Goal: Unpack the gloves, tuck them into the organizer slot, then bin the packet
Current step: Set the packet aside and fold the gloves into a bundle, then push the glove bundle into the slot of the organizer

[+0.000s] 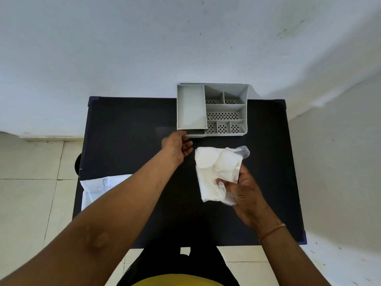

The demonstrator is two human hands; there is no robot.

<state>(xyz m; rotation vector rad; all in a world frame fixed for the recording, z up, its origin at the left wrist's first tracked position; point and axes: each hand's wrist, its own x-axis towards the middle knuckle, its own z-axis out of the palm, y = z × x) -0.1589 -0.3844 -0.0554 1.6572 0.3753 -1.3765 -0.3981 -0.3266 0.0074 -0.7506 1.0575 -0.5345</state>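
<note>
A grey plastic organizer (244, 112) with several compartments stands at the far edge of the black table (127, 141). A small drawer (195, 132) at its lower left front is pulled out a little. My left hand (178, 146) reaches to that drawer, fingertips at its front left corner, holding nothing that I can see. My right hand (240, 188) grips a bundle of white, translucent gloves (216, 168) above the table's middle. The white paper packet (99, 189) with blue print lies at the table's left edge, partly under my left forearm.
A white wall rises behind the table. Tiled floor shows on both sides. A dark round object (78, 163) peeks out at the table's left side. My dark-trousered legs are below the near edge.
</note>
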